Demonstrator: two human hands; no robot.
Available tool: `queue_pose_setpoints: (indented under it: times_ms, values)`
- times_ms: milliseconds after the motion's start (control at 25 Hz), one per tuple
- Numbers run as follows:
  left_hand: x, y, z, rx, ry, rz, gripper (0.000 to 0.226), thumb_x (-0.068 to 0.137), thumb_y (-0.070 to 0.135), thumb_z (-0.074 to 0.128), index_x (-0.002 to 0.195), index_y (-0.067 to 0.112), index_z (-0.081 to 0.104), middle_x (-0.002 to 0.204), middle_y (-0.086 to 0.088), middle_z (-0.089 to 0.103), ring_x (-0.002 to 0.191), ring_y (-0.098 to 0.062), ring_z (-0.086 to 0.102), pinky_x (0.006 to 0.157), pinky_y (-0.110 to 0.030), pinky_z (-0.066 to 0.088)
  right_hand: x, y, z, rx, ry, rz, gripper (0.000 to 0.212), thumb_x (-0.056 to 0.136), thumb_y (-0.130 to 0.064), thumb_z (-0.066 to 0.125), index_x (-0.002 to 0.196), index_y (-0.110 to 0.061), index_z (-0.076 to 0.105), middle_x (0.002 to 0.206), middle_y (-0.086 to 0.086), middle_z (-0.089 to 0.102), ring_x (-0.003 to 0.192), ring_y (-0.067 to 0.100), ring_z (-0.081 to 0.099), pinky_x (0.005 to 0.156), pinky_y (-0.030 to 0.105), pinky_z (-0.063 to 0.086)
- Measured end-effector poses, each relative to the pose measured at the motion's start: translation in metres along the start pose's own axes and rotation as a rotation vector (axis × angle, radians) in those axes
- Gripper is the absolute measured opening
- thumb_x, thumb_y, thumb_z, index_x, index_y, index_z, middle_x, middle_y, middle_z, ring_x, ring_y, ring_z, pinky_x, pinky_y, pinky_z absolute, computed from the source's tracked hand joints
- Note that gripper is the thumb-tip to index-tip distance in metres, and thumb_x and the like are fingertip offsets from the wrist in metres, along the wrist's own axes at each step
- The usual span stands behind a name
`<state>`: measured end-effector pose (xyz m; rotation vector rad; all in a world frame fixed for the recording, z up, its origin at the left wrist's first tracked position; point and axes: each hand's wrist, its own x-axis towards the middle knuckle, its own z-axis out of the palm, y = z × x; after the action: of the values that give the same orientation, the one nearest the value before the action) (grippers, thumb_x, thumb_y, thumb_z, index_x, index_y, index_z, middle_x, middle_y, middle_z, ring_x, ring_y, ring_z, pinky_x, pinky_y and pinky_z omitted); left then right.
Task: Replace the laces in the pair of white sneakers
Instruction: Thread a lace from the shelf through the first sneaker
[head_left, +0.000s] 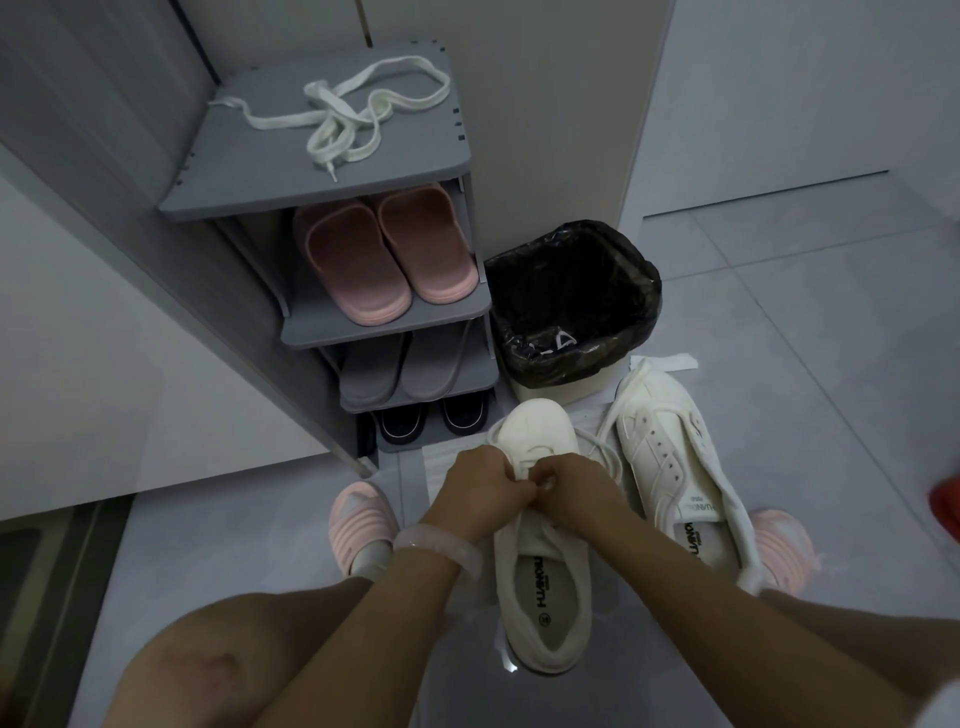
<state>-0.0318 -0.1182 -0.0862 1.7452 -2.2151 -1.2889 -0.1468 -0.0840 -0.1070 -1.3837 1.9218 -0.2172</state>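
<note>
near sneaker white, half-laced | left hand and right hand both pinching its lace

Both hands, left hand, right hand, apparently pinching lace over sneaker.

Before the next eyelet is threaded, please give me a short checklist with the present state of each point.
1. Both hands on the lace: left hand and right hand pinch it over the near sneaker: ok.
2. Sneaker resting on the floor: ok.
3. Lace tip through the eyelet: cannot tell, fingers hide it.
4. Second sneaker within reach, beside the first: ok.
5. Loose laces on the rack top, out of the way: ok.
</note>
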Motion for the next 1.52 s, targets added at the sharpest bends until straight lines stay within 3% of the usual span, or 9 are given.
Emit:
queue_pose_setpoints:
  times_ms: [200,320,440,600,720,880,1040,1400,1520]
  values:
    - [0.002,-0.003,0.000,-0.168,-0.006,-0.038,0.020,0.078,0.015,0.062,0.061,0.008,0.054,0.071,-0.013,0.060,0.070,-0.024,0.062,0.071,-0.035,0.053,-0.004,0.012,-0.006,0.391,0.139,-0.048,0.016,0.089,-0.011,0.054,0.081,-0.014,0.067,0.081,0.001,0.060,0.074,0.013,0.053,0.073,0.027,0.041]
    - [0.003,-0.004,0.009,-0.301,-0.015,-0.135,0.011,0.083,0.017,0.058,0.074,0.017,0.051,0.075,0.003,0.053,0.071,-0.010,0.053,0.062,-0.023,0.046,-0.011,0.020,-0.020,0.629,0.234,-0.156,0.021,0.092,-0.008,0.050,0.074,-0.015,0.059,0.086,0.004,0.059,0.083,0.016,0.056,0.078,0.022,0.045]
    - [0.015,-0.001,0.011,-0.631,-0.051,-0.322,0.018,0.086,0.011,0.053,0.069,0.015,0.053,0.070,-0.001,0.048,0.067,-0.013,0.046,0.066,-0.024,0.038,-0.021,0.013,-0.012,0.427,0.116,-0.332,0.017,0.095,-0.011,0.047,0.082,-0.012,0.058,0.090,0.005,0.065,0.084,0.015,0.058,0.068,0.010,0.039]
    - [0.031,0.017,-0.001,-1.040,-0.100,-0.534,0.015,0.083,0.019,0.051,0.074,0.011,0.060,0.063,0.002,0.044,0.060,-0.011,0.037,0.061,-0.025,0.032,-0.025,0.011,-0.006,-0.070,0.129,-0.505,0.033,0.089,-0.028,0.036,0.095,-0.009,0.061,0.093,0.005,0.064,0.086,0.019,0.057,0.067,0.024,0.036]
    - [0.042,0.030,-0.004,-0.908,-0.086,-0.472,0.024,0.086,0.027,0.050,0.067,0.014,0.055,0.074,0.000,0.054,0.069,-0.013,0.044,0.066,-0.026,0.034,-0.025,0.013,-0.009,-0.177,0.117,-0.541,0.030,0.091,-0.026,0.035,0.100,-0.009,0.059,0.099,0.006,0.062,0.092,0.020,0.055,0.075,0.031,0.040]
    - [0.052,0.018,0.016,-0.389,0.268,-0.287,0.017,0.086,0.015,0.056,0.095,0.003,0.048,0.113,-0.020,0.054,0.098,-0.029,0.054,0.079,-0.027,0.040,-0.024,0.016,-0.003,-0.142,0.109,-0.538,0.042,0.088,-0.034,0.027,0.097,-0.008,0.058,0.097,0.006,0.062,0.089,0.021,0.056,0.072,0.030,0.040]
    - [0.053,0.011,0.029,-0.197,0.374,-0.219,0.024,0.087,0.008,0.051,0.106,-0.008,0.051,0.114,-0.025,0.055,0.104,-0.035,0.054,0.080,-0.031,0.042,-0.023,0.022,-0.002,-0.037,0.092,-0.537,0.056,0.078,-0.044,0.017,0.093,-0.009,0.058,0.092,0.005,0.063,0.084,0.019,0.057,0.066,0.028,0.037]
    - [0.059,0.021,0.027,-0.028,0.252,-0.216,0.029,0.092,0.012,0.047,0.112,-0.009,0.049,0.121,-0.025,0.053,0.113,-0.035,0.051,0.089,-0.037,0.042,-0.025,0.023,-0.003,-0.001,0.087,-0.537,0.066,0.072,-0.048,0.013,0.097,-0.009,0.059,0.095,0.006,0.063,0.086,0.019,0.057,0.062,0.022,0.028]
    - [0.057,0.034,0.023,-0.203,0.245,-0.161,0.023,0.096,0.011,0.039,0.110,-0.005,0.049,0.119,-0.024,0.055,0.108,-0.031,0.053,0.084,-0.034,0.041,-0.026,0.022,-0.003,0.002,0.093,-0.549,0.064,0.072,-0.048,0.014,0.096,-0.009,0.059,0.094,0.006,0.062,0.085,0.019,0.056,0.054,0.019,0.026]
